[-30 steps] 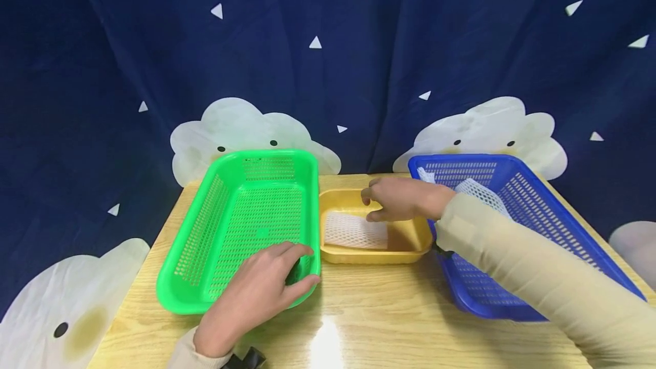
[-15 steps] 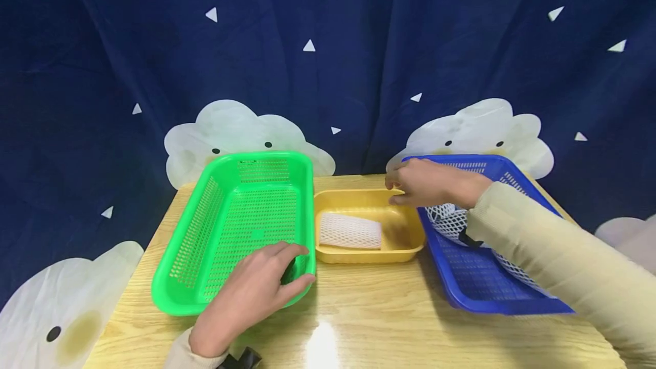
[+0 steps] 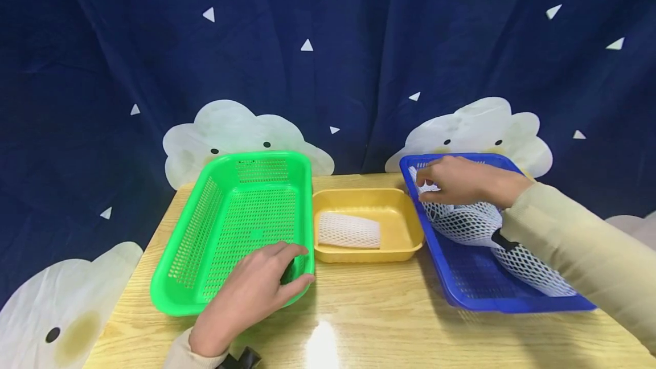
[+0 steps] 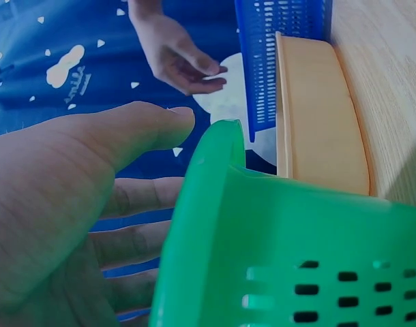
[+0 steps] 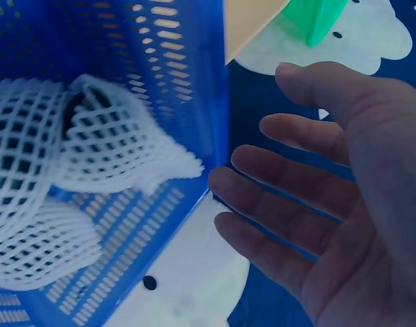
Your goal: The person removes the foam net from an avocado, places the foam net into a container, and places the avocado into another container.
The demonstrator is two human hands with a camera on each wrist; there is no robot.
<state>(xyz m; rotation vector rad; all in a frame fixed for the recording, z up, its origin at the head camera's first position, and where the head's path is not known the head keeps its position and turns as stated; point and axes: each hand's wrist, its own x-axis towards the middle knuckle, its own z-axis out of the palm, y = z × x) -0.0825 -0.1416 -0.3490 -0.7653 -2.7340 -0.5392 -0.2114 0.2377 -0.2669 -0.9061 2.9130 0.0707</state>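
White foam-net pieces, bulging and tapered [image 3: 468,224], several: lying in the blue basket toward the table's far right corner; what fills the nets cannot be told.

Right hand [image 3: 453,178]: just moved from over the yellow tray to above the blue basket; fingers spread, holding nothing. The shift puts the netted pieces, no longer the tray, nearest it.

Deep blue slotted plastic basket [image 3: 512,303]: flared walls, broad rolled rim.

White foam-net sleeve, flattened, diamond mesh [image 3: 348,230]: lying in the tray, unmoved.

Shallow yellow plastic tray, rounded corners, smooth solid walls [image 3: 400,226]: mid-table near the far edge, between both baskets.

Bright green perforated plastic basket, rectangular, glossy [image 3: 261,204]: toward the table's far left corner.

Left hand [image 3: 258,283]: at the green basket's near right corner, unmoved, thumb and fingers apart, gripping nothing; contact with the rim cannot be told.

Pale wood-grain table [image 3: 369,312]: glossy. Navy cloud-printed curtain [image 3: 328,4]: beyond the far edge.
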